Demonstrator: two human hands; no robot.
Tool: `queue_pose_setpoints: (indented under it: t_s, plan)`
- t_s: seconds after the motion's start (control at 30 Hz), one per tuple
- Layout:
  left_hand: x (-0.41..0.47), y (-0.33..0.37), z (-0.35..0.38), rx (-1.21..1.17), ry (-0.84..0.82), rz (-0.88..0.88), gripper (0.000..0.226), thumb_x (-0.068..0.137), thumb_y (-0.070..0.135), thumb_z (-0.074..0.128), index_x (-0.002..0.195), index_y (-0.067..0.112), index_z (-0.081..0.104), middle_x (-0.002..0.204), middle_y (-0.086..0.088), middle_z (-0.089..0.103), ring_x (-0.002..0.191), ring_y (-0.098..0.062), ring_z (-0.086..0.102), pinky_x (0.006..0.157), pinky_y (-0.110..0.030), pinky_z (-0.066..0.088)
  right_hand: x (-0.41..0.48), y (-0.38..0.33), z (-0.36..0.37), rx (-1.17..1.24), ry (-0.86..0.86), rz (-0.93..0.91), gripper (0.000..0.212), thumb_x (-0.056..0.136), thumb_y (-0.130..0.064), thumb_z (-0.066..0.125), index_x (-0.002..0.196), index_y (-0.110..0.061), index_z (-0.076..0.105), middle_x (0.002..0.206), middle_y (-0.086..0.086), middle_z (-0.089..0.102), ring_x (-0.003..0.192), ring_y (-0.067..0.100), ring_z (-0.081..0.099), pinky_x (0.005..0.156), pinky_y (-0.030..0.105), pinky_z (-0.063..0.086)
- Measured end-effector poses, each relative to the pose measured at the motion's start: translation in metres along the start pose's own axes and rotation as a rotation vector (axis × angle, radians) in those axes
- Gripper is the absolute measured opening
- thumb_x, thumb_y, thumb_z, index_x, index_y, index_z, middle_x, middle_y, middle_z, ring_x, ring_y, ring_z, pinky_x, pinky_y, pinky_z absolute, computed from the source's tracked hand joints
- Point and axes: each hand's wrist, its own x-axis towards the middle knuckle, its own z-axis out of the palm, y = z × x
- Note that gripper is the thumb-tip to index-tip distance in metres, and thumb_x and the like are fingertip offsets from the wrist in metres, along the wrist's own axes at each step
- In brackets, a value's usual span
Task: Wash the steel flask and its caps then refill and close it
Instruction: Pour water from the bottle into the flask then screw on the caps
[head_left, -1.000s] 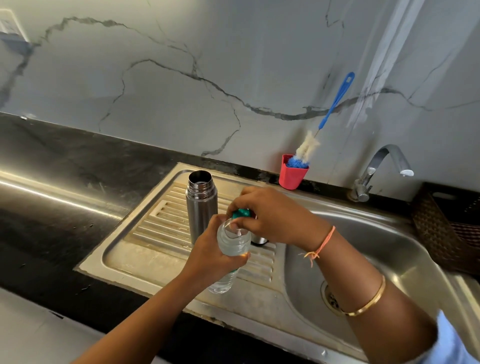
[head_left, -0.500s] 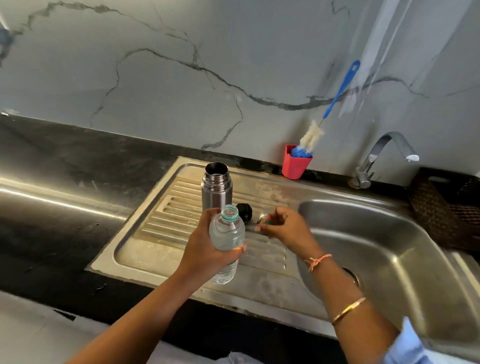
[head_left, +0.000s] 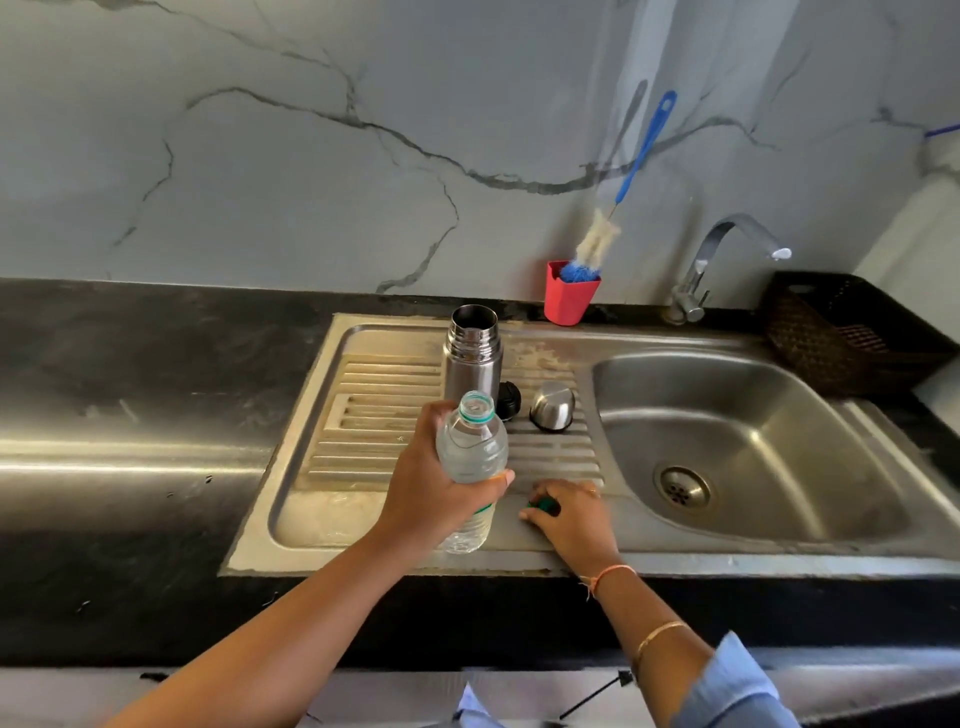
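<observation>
The steel flask (head_left: 472, 349) stands upright and uncapped on the ribbed drainboard (head_left: 363, 410). Its black inner cap (head_left: 508, 400) and steel outer cap (head_left: 552, 406) lie just to its right. My left hand (head_left: 431, 493) grips a clear plastic water bottle (head_left: 471, 457), open at the top, in front of the flask. My right hand (head_left: 571, 512) is low over the front of the drainboard, its fingers pinching the bottle's small green cap (head_left: 543, 504) at the steel surface.
The sink basin (head_left: 753, 452) with its drain (head_left: 681, 487) lies to the right, the tap (head_left: 727, 260) behind it. A red cup (head_left: 569, 296) holding a blue bottle brush (head_left: 631, 171) stands at the wall. A dark woven basket (head_left: 841, 332) sits far right. Black counter (head_left: 130, 415) extends left.
My right hand took the green cap off the bottle and carried it down and toward me to the front of the drainboard. The left hand kept holding the now open bottle.
</observation>
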Motion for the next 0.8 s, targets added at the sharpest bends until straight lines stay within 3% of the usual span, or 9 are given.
queue_pose_setpoints:
  t_s: [0.07,0.17,0.3,0.37,0.43,0.53,0.63,0.7,0.8]
  plan:
    - [0.000,0.000,-0.002,-0.016,-0.024,-0.005,0.062,0.062,0.015,0.088,0.097,0.040,0.043,0.091,0.018,0.061,0.084,0.010,0.060,0.070,-0.008,0.047,-0.004,-0.008,-0.003,0.134,0.066,0.051,0.023,0.083,-0.035,0.071,0.100,-0.021,0.066,0.101,-0.007,0.063,0.099,0.016,0.054,0.085,0.028,0.047]
    - [0.001,0.002,-0.003,-0.041,-0.027,-0.004,0.061,0.062,0.021,0.088,0.099,0.040,0.043,0.093,0.016,0.061,0.085,0.007,0.060,0.072,-0.012,0.047,-0.011,-0.038,-0.024,0.633,0.123,0.111,0.015,0.088,-0.025,0.067,0.101,-0.017,0.065,0.098,-0.003,0.067,0.096,0.019,0.063,0.076,0.021,0.051]
    - [0.008,0.015,0.001,-0.124,0.010,-0.012,0.061,0.060,0.026,0.089,0.099,0.037,0.044,0.095,0.012,0.063,0.087,0.001,0.062,0.074,-0.018,0.049,-0.019,-0.076,-0.068,1.058,-0.262,-0.167,0.055,0.079,-0.007,0.060,0.132,-0.012,0.045,0.124,0.008,0.061,0.115,0.023,0.059,0.095,0.035,0.051]
    - [0.014,0.023,0.005,-0.184,0.030,0.004,0.060,0.062,0.017,0.089,0.100,0.034,0.046,0.094,0.010,0.064,0.084,0.003,0.063,0.072,-0.014,0.048,-0.020,-0.088,-0.083,0.947,-0.430,-0.265,0.072,0.077,0.004,0.058,0.140,-0.019,0.034,0.132,0.006,0.054,0.122,0.020,0.054,0.100,0.038,0.047]
    - [0.020,0.031,0.010,-0.242,0.043,0.004,0.058,0.062,0.014,0.088,0.098,0.033,0.046,0.093,0.010,0.064,0.081,0.005,0.063,0.071,-0.011,0.047,-0.018,-0.094,-0.089,0.747,-0.444,-0.311,0.083,0.077,0.007,0.064,0.145,-0.022,0.025,0.136,0.003,0.050,0.125,0.014,0.051,0.102,0.034,0.046]
    - [0.029,0.041,0.019,-0.293,0.048,0.006,0.059,0.063,0.018,0.088,0.098,0.036,0.044,0.100,0.008,0.062,0.089,0.001,0.062,0.076,-0.015,0.046,-0.012,-0.100,-0.094,0.615,-0.201,-0.324,0.081,0.073,0.000,0.078,0.138,-0.018,0.033,0.128,-0.002,0.055,0.119,0.005,0.054,0.097,0.023,0.046]
    - [0.037,0.047,0.028,-0.283,-0.030,0.029,0.058,0.067,0.024,0.086,0.100,0.037,0.041,0.106,0.008,0.057,0.098,-0.003,0.059,0.081,-0.017,0.045,-0.008,-0.102,-0.103,0.634,0.002,-0.361,0.079,0.067,0.005,0.081,0.123,-0.031,0.038,0.117,-0.010,0.056,0.110,-0.005,0.056,0.092,0.015,0.045]
    - [0.042,0.052,0.031,-0.264,-0.076,0.027,0.056,0.068,0.041,0.083,0.105,0.037,0.041,0.109,0.008,0.051,0.104,-0.007,0.056,0.084,-0.016,0.044,-0.007,-0.103,-0.112,0.650,0.051,-0.387,0.076,0.067,0.009,0.079,0.117,-0.033,0.040,0.113,-0.011,0.057,0.104,-0.008,0.058,0.088,0.013,0.047]
    - [0.049,0.055,0.027,-0.068,-0.077,0.057,0.077,0.058,0.077,0.053,0.121,0.034,0.041,0.121,0.009,0.043,0.121,-0.009,0.038,0.099,-0.027,0.037,0.001,-0.099,-0.122,0.678,0.122,-0.402,0.067,0.069,0.004,0.080,0.114,-0.029,0.044,0.109,-0.003,0.059,0.099,0.000,0.063,0.083,0.019,0.052]
